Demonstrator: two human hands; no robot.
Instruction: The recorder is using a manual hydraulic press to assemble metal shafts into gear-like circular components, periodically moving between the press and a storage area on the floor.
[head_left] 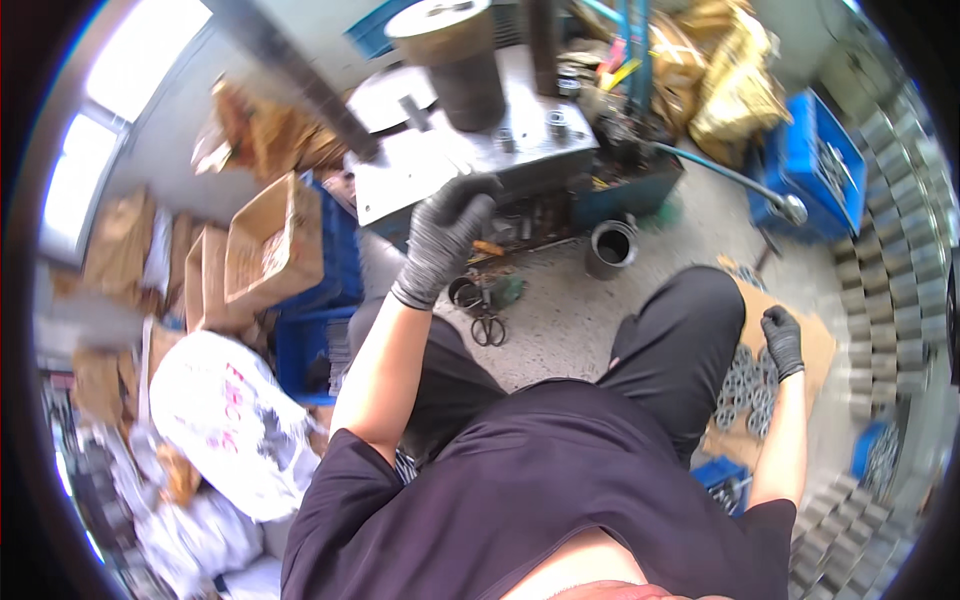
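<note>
My left hand (446,238), in a dark grey glove, is raised at the front edge of a machine's metal bed (400,185). Its fingers look curled in, slightly blurred; whatever they may hold is hidden. Just beyond it, a thick dark cylinder (462,85) with a pale round top rises from the bed. Out to my right, my gloved right hand (784,342) is held with its fingers drawn together, beside several flat metal rings (742,390) laid on a cardboard sheet (815,345). Anything between those fingers is too small to make out.
Black-handled scissors (488,328) and a dark bucket (611,250) are on the floor between my legs and the machine. Tan crates (275,245) and a white sack (235,420) stand left. At right are a blue crate (812,165) and stacked metal cylinders (870,270).
</note>
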